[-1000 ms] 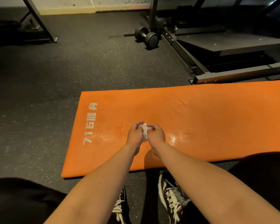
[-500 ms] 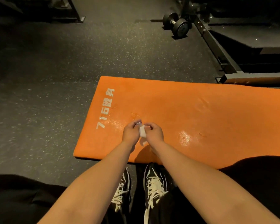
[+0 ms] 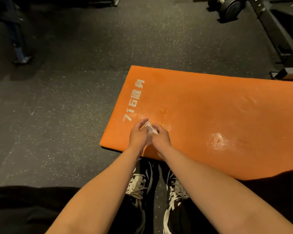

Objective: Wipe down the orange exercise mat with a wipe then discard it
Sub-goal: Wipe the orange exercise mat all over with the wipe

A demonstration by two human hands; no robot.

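Right, both hands pinching the small white wipe (image 3: 150,130) above the orange mat's (image 3: 210,107) near-left corner, left hand (image 3: 138,135) and right hand (image 3: 160,137) curled on it — unfold flat before wiping the wet patches

Dark rubber gym floor (image 3: 66,107) flecked with pale specks, black dumbbell (image 3: 227,5) lies at top right, black metal frame (image 3: 277,36) beside it (partly cut off), stand foot (image 3: 22,59) upper left, dim warm light.
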